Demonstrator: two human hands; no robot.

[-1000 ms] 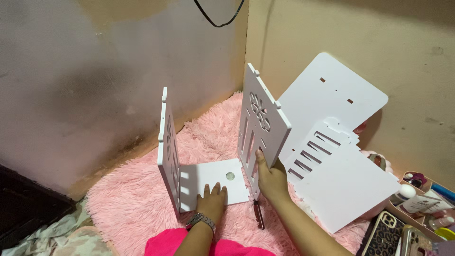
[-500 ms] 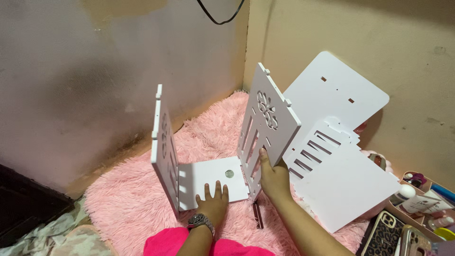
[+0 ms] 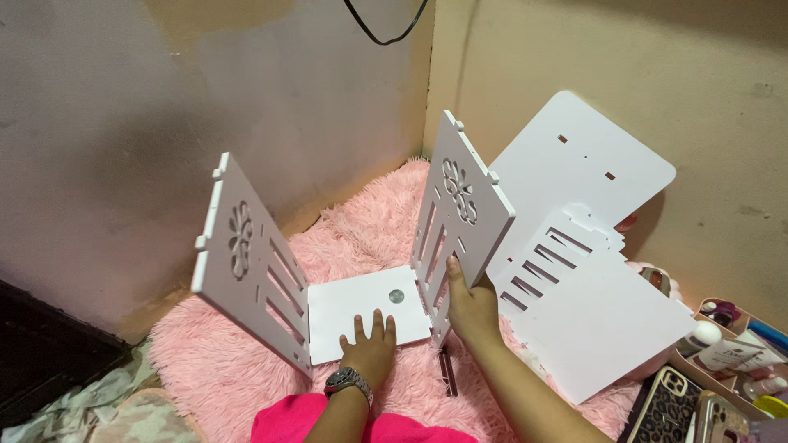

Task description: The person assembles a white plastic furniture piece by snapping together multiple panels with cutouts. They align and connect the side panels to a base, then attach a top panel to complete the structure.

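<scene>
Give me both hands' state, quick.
Left hand: open, flat on the white base panel.
Right hand: closed on the upright side panel.

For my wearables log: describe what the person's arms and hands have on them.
Both forearms are bare, with no sleeves or gloves. The left hand has a metal wristwatch with a dark face. The right hand shows no ring or band from here.
</scene>
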